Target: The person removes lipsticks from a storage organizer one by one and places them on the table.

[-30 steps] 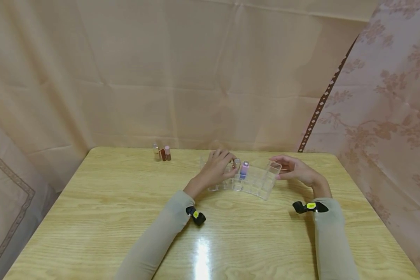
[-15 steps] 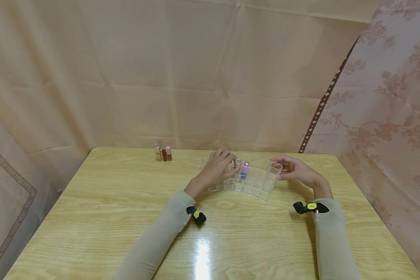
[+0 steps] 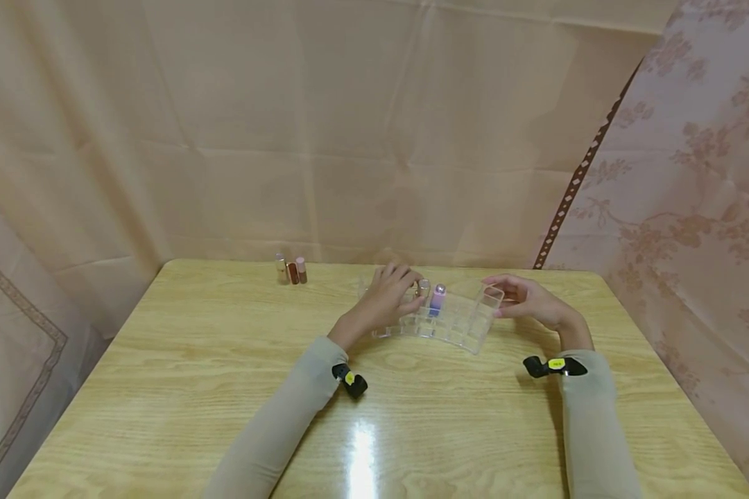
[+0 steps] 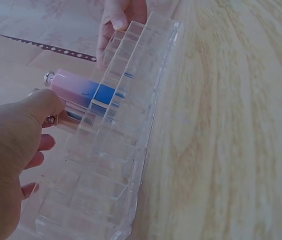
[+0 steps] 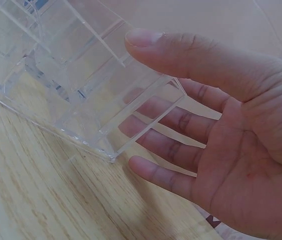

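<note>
A clear stepped lipstick organizer (image 3: 458, 331) stands on the table, with rows of square compartments. My left hand (image 3: 382, 299) is over its left half, and the thumb and fingers pinch a lipstick (image 4: 67, 121) with a shiny cap, its lower end in a compartment. Right beside that one, a pink-to-blue lipstick (image 4: 76, 91) with a silver knob stands in its own slot. At the organizer's right end is my right hand (image 5: 235, 135), thumb over the front side and fingers behind the end wall, visible through the plastic. The left hand covers part of the organizer in the head view.
Three more lipsticks stand together near the table's back left: a clear-and-gold one (image 3: 281, 269), a dark red one (image 3: 293, 273) and a pink-capped brown one (image 3: 302, 270). A beige curtain (image 3: 287, 138) hangs behind the wooden table (image 3: 412, 430), a floral one (image 3: 693, 208) at the right.
Both hands keep their places on the lipstick and the organizer. Only a very slight shift of the head view shows.
</note>
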Demonstrator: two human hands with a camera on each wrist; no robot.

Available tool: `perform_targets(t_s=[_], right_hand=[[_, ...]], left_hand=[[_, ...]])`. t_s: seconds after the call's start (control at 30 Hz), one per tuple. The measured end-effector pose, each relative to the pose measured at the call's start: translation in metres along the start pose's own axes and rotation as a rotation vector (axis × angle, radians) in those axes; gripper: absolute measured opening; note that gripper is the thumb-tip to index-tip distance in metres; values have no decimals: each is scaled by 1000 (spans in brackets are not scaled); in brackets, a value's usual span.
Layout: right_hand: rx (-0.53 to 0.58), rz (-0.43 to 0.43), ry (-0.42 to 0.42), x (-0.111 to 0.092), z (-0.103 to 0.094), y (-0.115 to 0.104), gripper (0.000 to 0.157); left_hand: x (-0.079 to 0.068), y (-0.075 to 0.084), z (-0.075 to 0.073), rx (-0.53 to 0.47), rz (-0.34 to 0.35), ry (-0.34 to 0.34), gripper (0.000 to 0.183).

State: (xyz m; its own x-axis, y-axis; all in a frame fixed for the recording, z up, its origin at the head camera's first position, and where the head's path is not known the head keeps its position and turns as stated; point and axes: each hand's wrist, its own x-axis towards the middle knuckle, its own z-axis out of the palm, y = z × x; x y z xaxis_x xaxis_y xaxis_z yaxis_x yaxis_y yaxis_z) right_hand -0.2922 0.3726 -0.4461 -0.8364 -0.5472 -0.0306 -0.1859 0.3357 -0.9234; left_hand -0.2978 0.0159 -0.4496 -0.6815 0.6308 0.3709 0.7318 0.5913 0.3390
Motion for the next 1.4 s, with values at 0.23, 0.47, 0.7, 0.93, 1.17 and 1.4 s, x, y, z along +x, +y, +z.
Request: perform_targets(t_s=[0.23, 0.47, 0.7, 0.93, 1.17, 1.4], right_hand=[[1, 8, 5, 0, 0, 0, 67], [0, 7, 3, 0, 0, 0, 67], [-5, 14, 7, 0, 0, 1, 67], [-3, 18, 9, 0, 0, 2, 66], [-13, 20, 7, 1, 0, 2, 66], [-14, 19, 6, 1, 1, 1, 66]], left_hand=[[0, 1, -3, -28, 8, 4, 31], [0, 2, -6, -20, 10, 23, 33], [0, 2, -10, -18, 22, 54, 33], [1, 2, -13, -24, 27, 53, 32], [0, 3, -13, -24, 18, 48, 34], [2, 2, -15, -16, 29, 57, 35]])
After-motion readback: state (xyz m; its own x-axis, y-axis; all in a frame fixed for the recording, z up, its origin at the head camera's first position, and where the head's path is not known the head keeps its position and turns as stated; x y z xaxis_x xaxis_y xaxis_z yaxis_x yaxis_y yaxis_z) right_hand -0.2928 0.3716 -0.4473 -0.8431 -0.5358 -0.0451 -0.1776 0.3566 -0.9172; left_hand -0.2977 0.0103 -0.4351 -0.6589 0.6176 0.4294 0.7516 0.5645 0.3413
